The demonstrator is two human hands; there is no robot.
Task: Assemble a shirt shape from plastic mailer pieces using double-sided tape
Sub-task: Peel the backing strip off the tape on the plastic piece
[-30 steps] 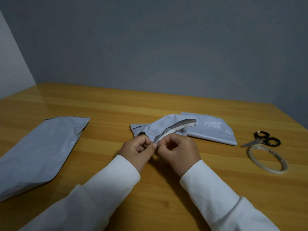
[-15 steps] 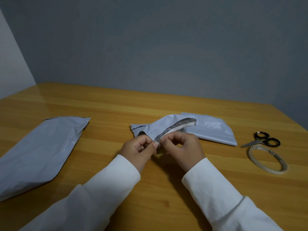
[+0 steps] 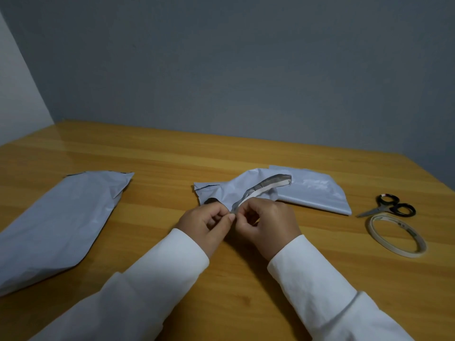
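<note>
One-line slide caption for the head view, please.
Both hands, left hand and right hand, pinch the taped edge of a grey mailer piece; scissors and tape roll lie right.

No legible text; marks on tape roll point(image 3: 397, 236) too blurred.

Both arms wear long white sleeves of plain woven cloth. The left sleeve point(image 3: 157, 274) and right sleeve point(image 3: 317, 284) end in wide, creased cuffs. Both hands are bare.
</note>
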